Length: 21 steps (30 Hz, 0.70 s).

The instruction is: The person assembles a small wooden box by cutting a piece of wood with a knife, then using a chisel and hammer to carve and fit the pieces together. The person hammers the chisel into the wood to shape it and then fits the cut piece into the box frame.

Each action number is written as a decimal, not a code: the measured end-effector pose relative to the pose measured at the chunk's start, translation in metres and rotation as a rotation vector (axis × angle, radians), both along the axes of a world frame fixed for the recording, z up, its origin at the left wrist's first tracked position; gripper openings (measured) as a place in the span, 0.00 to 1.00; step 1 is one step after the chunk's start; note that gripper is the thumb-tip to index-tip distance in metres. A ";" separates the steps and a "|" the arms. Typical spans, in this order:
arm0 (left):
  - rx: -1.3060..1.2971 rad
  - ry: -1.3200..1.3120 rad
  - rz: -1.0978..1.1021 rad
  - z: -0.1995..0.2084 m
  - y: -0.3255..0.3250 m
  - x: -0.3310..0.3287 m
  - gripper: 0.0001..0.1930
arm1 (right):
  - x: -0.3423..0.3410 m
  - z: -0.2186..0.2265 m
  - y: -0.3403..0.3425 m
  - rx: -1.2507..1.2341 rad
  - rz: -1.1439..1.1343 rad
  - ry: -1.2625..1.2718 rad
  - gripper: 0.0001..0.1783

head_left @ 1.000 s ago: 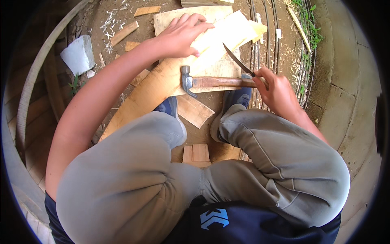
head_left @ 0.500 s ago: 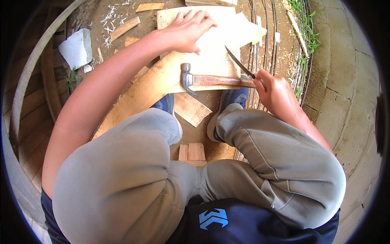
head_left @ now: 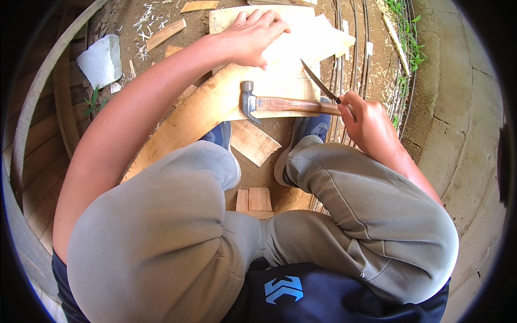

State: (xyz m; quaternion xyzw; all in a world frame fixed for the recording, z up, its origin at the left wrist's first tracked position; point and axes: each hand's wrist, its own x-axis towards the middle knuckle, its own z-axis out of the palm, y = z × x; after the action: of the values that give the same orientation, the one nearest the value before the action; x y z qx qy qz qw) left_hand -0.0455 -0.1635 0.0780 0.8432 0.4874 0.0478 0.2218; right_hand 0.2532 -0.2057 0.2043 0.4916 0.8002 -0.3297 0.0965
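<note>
Resting on the long plank (head_left: pixel 186 116), the left hand (head_left: pixel 250 40) has its fingers spread, not closed. The right hand (head_left: pixel 369 118) grips a knife (head_left: pixel 320 83) beside the plank. A hammer (head_left: pixel 291 105) reaches across in front; I can't tell if that hand holds it too. Wood scraps (head_left: pixel 166 35) and a gray stone (head_left: pixel 102 59) lie around on brown dirt (head_left: pixel 196 24), with weeds (head_left: pixel 414 48) and paving (head_left: pixel 458 81) at the right.

Pale stone block (head_left: pixel 100 59) — green sprig (head_left: pixel 95 101) beside it, dark rods (head_left: pixel 367 32), paving slabs (head_left: pixel 453 86)
</note>
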 end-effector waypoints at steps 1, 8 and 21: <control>0.004 0.007 0.001 0.000 0.000 0.000 0.47 | 0.000 0.000 0.000 0.001 0.003 -0.005 0.06; -0.011 0.023 0.003 0.002 0.002 0.001 0.47 | 0.003 -0.004 0.000 0.060 0.049 -0.012 0.06; -0.002 0.113 0.047 0.007 -0.006 -0.020 0.48 | -0.004 -0.014 0.005 0.159 0.188 0.034 0.05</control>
State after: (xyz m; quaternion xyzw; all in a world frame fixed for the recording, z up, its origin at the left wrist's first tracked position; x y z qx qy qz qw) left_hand -0.0653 -0.1695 0.0846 0.8327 0.5188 0.0045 0.1936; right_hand 0.2494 -0.2012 0.1900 0.4146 0.8680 -0.2631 0.0741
